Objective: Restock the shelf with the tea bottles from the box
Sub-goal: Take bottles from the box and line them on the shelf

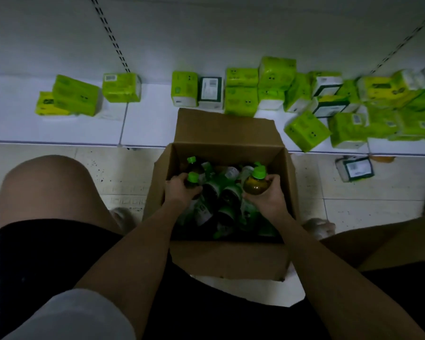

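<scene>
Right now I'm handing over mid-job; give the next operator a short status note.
Left hand: gripping a green-capped dark tea bottle inside the open brown cardboard box.
Right hand: holding a green-capped amber tea bottle, raised above the pile.
Done: no tea bottles visible on the white bottom shelf, only green tissue packs.
Left: place both bottles, then the many remaining in the box.

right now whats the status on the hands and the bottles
Left hand and right hand each shut on a tea bottle inside the box. More bottles loose in box. Shelf free left of box, green packs behind it.
</scene>
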